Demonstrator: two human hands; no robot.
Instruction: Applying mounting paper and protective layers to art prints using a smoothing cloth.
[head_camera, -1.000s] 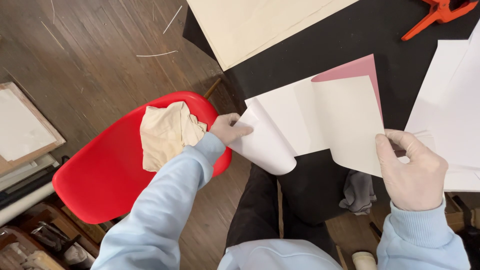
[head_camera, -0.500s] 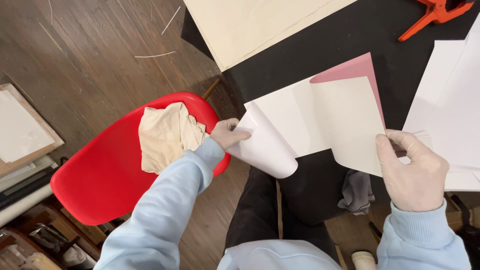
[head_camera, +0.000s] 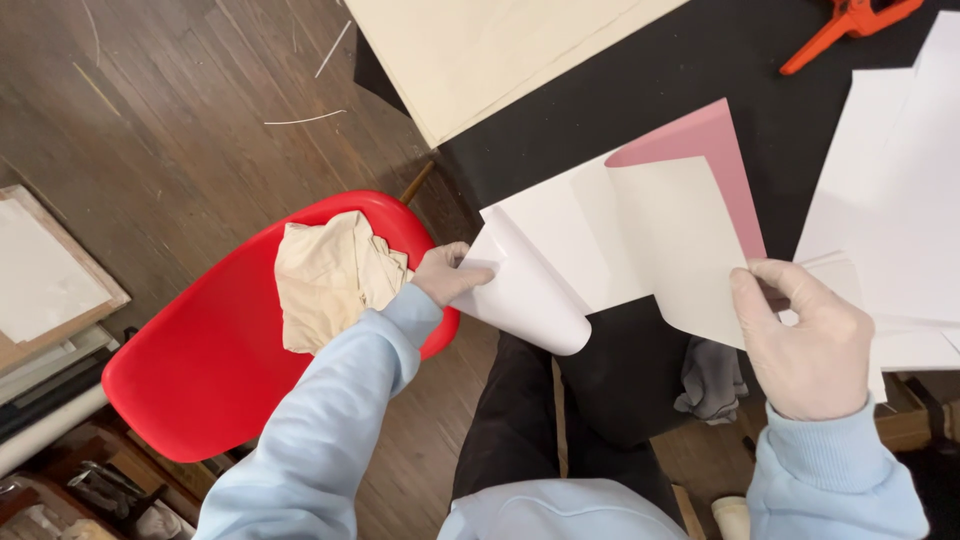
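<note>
The black tabletop (head_camera: 640, 110) carries a cream board (head_camera: 500, 50). Beside it, a red chair (head_camera: 200, 370) holds crumpled cloth (head_camera: 325, 280). The white sheet (head_camera: 600, 250), half peeled and curling, hangs over the edge, left hand (head_camera: 448, 275) and right hand (head_camera: 805, 345) fingers clamped on it.

The left hand (head_camera: 448, 274) is reaching out to the side, fingers pinching shut; the right hand (head_camera: 800, 340) is lifting, thumb and fingers clamping; both are gloved.
</note>
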